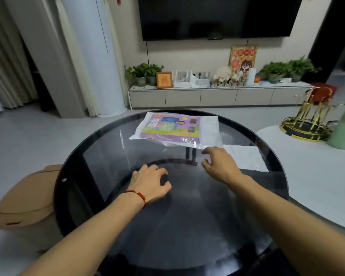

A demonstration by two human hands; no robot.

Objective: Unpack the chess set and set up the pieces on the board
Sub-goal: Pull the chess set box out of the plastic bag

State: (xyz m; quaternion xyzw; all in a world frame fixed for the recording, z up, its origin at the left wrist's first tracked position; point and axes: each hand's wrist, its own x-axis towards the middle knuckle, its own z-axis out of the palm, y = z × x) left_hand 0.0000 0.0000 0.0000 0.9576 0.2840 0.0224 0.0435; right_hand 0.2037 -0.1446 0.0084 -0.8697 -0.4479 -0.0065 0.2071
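The chess set [170, 127] is a flat purple box sealed in a clear plastic bag, lying at the far side of the round dark glass table [100, 148]. My left hand [150, 183] rests palm down on the glass in the middle, fingers spread, holding nothing. A red string bracelet sits on that wrist. My right hand [219, 163] hovers just short of the bag's near right corner, fingers slightly curled and apart, empty. No board or chess pieces are visible outside the package.
A white sheet [247, 158] lies on the glass to the right of my right hand. A tan bin [26, 198] stands left of the table. To the right are a white table [307, 176], a gold rack [311, 120] and a green bottle [343, 130].
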